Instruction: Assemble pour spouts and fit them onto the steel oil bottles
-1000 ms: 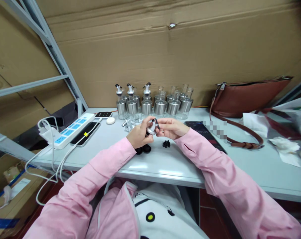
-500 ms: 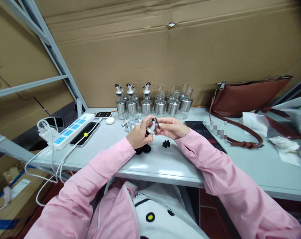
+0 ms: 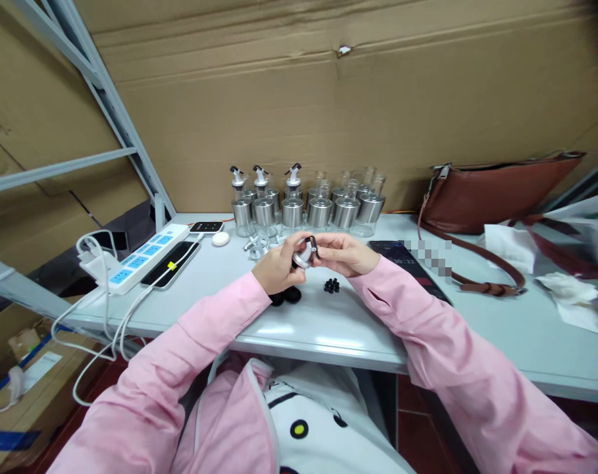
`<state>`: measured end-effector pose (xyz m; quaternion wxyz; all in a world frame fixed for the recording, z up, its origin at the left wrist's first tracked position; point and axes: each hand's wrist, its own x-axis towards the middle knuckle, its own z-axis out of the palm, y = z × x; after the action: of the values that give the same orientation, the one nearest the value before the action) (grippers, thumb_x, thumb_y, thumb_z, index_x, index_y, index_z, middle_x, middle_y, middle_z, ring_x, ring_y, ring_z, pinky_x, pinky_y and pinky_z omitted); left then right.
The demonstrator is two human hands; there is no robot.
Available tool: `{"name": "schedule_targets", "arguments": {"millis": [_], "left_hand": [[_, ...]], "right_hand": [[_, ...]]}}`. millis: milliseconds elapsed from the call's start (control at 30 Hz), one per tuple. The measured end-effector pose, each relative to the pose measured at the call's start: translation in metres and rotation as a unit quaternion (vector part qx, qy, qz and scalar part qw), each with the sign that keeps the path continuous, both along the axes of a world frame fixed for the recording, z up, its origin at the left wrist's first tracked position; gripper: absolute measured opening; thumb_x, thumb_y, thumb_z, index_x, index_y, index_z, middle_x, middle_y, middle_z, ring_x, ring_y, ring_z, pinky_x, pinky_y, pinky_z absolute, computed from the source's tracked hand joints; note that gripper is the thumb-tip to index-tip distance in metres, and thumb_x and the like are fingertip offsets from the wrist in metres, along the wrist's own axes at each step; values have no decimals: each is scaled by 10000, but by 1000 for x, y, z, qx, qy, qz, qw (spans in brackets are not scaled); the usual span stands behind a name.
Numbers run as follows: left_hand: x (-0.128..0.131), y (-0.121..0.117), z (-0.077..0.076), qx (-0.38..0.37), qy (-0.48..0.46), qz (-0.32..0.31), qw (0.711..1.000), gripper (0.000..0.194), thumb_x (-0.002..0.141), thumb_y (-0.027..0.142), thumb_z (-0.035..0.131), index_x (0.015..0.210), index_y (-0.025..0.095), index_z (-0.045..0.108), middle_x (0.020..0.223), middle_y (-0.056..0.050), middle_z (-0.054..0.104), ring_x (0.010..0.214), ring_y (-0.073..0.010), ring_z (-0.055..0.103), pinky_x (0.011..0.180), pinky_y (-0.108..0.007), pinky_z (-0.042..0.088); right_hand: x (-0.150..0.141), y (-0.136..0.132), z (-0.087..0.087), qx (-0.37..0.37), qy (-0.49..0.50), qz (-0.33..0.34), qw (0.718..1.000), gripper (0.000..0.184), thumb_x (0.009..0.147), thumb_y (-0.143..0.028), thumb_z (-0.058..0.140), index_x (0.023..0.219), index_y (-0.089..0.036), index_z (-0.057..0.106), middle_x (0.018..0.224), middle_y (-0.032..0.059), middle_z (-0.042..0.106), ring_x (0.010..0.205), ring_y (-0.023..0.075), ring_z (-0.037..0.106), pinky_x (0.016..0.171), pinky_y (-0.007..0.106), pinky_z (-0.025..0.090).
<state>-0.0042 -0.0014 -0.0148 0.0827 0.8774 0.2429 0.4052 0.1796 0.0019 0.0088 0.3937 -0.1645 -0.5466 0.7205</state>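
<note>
Nearest the camera: pink long sleeves [image 3: 220,316] and a white shirt with a black-and-yellow print [image 3: 323,415], on the near side of the white pourer stopper with a bent black lever [image 3: 305,257]. Pale grey, glossy tabletop [image 3: 299,336] ran beneath the pourer. Short of it, slightly left and partly hidden by the hand: round black caps [image 3: 292,295]. Short of it on the right: a cluster of tiny black pieces [image 3: 331,286].

Pourer itself was up in front of the body, tilted, between both hands. Left hand [image 3: 278,266]: grip closed around its base. Right hand [image 3: 346,254]: fingertips bunched at its lever side; could not tell whether that grip pinched the pourer or merely rested against it.

Well left of the pourer: black-screened phone with a white cable [image 3: 161,271], and beyond that a white power strip with blue sockets [image 3: 153,252]. Right of it: dark flat tablet [image 3: 398,250]. Just beyond it, leftward: a loose group of whitish and clear parts [image 3: 258,247].

Farther beyond the pourer: clear glass bottles with silver metal bands [image 3: 320,213], upright; three at the left end bore pourers. Beyond, far right: reddish-brown leather bag [image 3: 501,194]. Farthest: brown cardboard wall [image 3: 328,112].
</note>
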Motion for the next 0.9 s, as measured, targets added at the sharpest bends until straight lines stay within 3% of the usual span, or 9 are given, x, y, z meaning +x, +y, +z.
{"name": "schedule_targets", "arguments": {"millis": [300, 500, 700, 900], "left_hand": [[1, 1, 0, 5, -3, 13, 1000, 630, 643, 157, 427, 1259, 174, 298, 803, -8, 572, 517, -104, 509, 555, -232, 469], [1, -1, 2, 13, -1, 37, 999, 721, 660, 177, 417, 1353, 141, 225, 710, 20, 551, 491, -111, 505, 525, -220, 461], [3, 0, 3, 50, 0, 96, 994, 682, 659, 201, 446, 1327, 160, 314, 771, -7, 587, 653, -170, 545, 712, -301, 475], [3, 1, 3, 71, 11, 123, 990, 606, 681, 233, 482, 1270, 159, 359, 860, -33, 632, 699, -187, 570, 751, -315, 455]], "right_hand": [[0, 5, -5, -6, -9, -6, 1000, 310, 602, -218, 813, 877, -139, 693, 763, 18, 694, 618, 84, 620, 642, 231, 526], [-2, 6, -7, -8, -13, -19, 1000, 318, 622, -252, 799, 905, -149, 699, 704, -1, 665, 594, 76, 582, 606, 217, 506], [-6, 4, -7, -17, -4, -39, 999, 268, 647, -262, 772, 887, -165, 703, 666, -22, 620, 563, 72, 530, 582, 228, 487], [-7, 4, -6, -25, -3, -50, 998, 326, 614, -334, 795, 878, -173, 692, 704, -11, 622, 627, 99, 566, 606, 252, 507]]}}
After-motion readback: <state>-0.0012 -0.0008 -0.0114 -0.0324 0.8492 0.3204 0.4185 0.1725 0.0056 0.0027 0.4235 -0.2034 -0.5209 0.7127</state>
